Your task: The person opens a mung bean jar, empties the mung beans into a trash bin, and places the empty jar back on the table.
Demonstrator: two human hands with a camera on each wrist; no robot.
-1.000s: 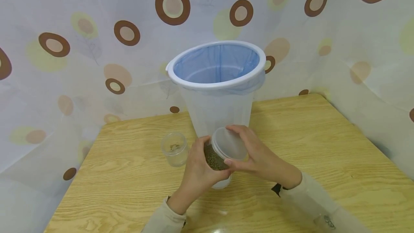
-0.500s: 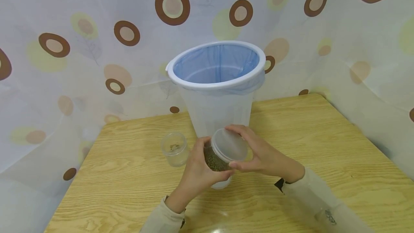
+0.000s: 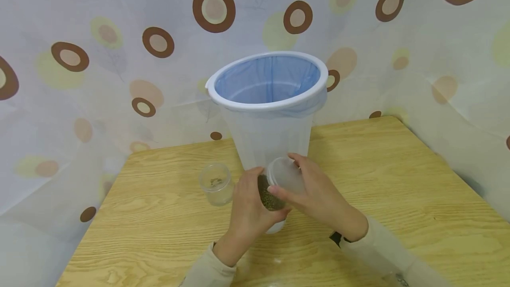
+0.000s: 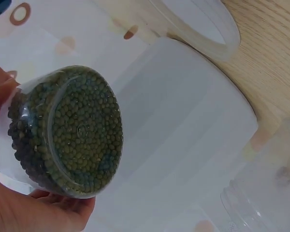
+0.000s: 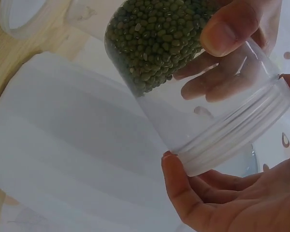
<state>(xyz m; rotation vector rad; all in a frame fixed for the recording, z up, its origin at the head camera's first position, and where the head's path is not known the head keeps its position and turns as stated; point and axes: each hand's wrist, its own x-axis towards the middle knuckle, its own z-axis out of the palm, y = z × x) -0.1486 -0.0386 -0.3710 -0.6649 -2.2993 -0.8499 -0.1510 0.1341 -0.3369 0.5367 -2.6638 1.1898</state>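
Note:
A clear plastic jar (image 3: 268, 194) partly filled with green mung beans (image 5: 154, 36) is held tilted in front of the bin. My left hand (image 3: 249, 209) grips the jar's body, thumb on the near side. My right hand (image 3: 318, 194) curls round the rim of its frosted screw lid (image 3: 287, 176), thumb at the near edge and fingers at the far edge. The lid sits on the jar's mouth, as the right wrist view shows. In the left wrist view the jar's bean-covered base faces the camera.
Behind the hands stands a tall white bin (image 3: 267, 136) lined with a blue bag (image 3: 267, 79). Left of it is an open clear jar (image 3: 219, 194) with a few brownish scraps. Another round lid (image 3: 276, 227) lies on the wooden table (image 3: 159, 234), partly behind the left hand.
The right hand has turned on the lid, its thumb shifting left along the rim. Both hands and the jar have moved slightly to the right.

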